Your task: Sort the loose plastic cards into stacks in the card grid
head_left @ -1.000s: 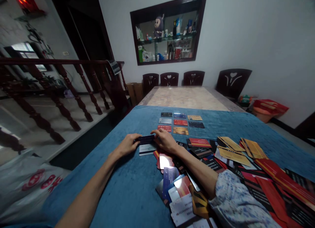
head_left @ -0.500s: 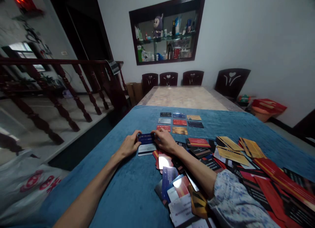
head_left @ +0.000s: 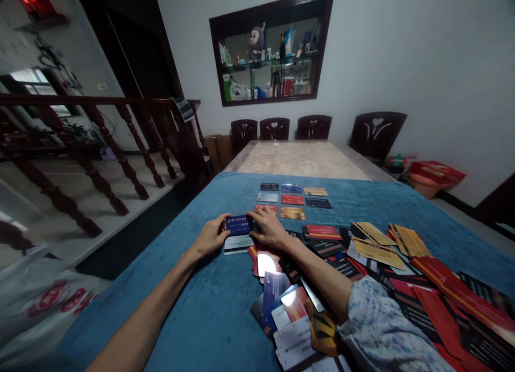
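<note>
A dark blue card (head_left: 238, 225) with pale lettering is held by its two short ends between my hands, its printed face tilted toward me. My left hand (head_left: 210, 236) pinches the left end and my right hand (head_left: 269, 227) grips the right end. Just below it, a white card (head_left: 237, 244) with a dark stripe lies on the blue cloth. Beyond my hands, several cards are laid in rows, among them a red card (head_left: 292, 200) and a gold card (head_left: 292, 213). My right wrist partly covers a loose heap of cards (head_left: 322, 232).
The heap spreads right and toward me, with yellow cards (head_left: 378, 252) on top. A blue cloth (head_left: 193, 307) covers the near table, and the bare tabletop (head_left: 293, 157) lies beyond. Dark chairs (head_left: 274, 128) stand at the far end. A plastic bag (head_left: 44, 302) sits at the left.
The blue card has tilted so its face and lettering show more brightly. Both hands keep their grip in nearly the same place; the view has shifted slightly.
</note>
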The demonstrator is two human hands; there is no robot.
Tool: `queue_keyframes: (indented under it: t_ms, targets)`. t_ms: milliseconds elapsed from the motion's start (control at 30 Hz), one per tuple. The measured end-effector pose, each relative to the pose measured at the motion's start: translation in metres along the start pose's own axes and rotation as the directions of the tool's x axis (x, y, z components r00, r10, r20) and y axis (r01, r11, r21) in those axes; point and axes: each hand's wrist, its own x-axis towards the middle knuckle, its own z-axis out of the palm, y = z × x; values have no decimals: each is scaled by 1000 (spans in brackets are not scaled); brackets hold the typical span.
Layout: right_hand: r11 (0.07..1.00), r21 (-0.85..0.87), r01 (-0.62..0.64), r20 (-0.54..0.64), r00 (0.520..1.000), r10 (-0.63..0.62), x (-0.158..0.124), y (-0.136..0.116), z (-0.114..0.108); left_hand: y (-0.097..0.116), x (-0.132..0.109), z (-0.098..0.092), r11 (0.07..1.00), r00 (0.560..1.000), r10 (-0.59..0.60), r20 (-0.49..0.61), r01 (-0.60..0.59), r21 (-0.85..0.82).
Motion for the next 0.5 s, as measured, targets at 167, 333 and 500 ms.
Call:
queue_keyframes:
  t_ms: [167, 333, 500]
  targets:
    - [1000, 7, -20, 13, 1000, 19, 0, 2, -1, -3, 0, -3, 1000, 1000, 4, 10, -4, -25]
    - [1000, 16, -26, 9, 1000, 26, 1, 2, -4, -4, 0, -3, 1000, 1000, 1, 31, 0, -11]
    - [999, 44, -28, 22, 999, 27, 2, 2, -6, -3, 0, -3, 999, 1000, 5, 31, -6, 50]
